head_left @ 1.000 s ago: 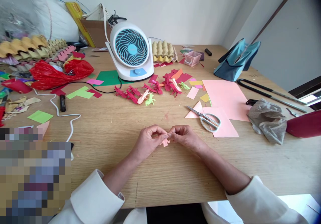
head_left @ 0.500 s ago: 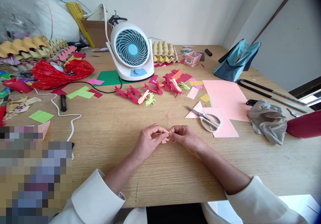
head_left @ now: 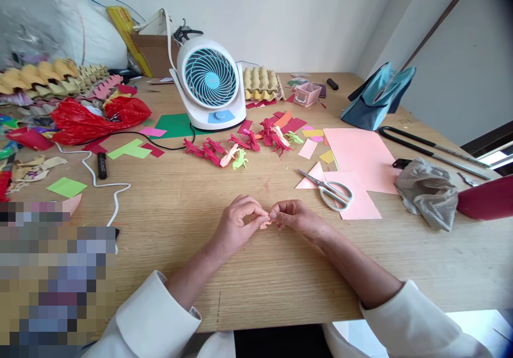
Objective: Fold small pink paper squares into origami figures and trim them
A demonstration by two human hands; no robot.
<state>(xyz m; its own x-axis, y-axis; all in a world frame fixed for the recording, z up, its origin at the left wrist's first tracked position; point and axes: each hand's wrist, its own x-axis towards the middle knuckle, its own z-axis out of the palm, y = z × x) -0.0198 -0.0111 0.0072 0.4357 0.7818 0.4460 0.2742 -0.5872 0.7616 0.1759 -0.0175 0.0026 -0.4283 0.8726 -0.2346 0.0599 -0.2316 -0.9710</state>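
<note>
Between my fingertips is a small folded piece of pink paper (head_left: pixel 263 226), mostly covered by the fingers. My left hand (head_left: pixel 239 220) pinches it from the left, thumb against forefinger. From the other side my right hand (head_left: pixel 295 218) pinches the same paper, and the two hands nearly touch just above the table. Beyond them lie several folded paper figures (head_left: pixel 249 140) in crimson, pale pink and light green. To the right, grey-handled scissors (head_left: pixel 335 195) rest partly open across pink paper sheets (head_left: pixel 364 200).
A white fan (head_left: pixel 211 80) stands at the back middle. Egg trays (head_left: pixel 262 83) sit behind it; a red plastic bag (head_left: pixel 86 123) and black marker (head_left: pixel 101 165) lie left. On the right are a blue bag (head_left: pixel 366 101), a crumpled grey cloth (head_left: pixel 430 195) and a dark red cylinder (head_left: pixel 487 200).
My fingers have shifted slightly on the pink paper, with the left thumb now a little higher against the forefinger. The other things stay where they were.
</note>
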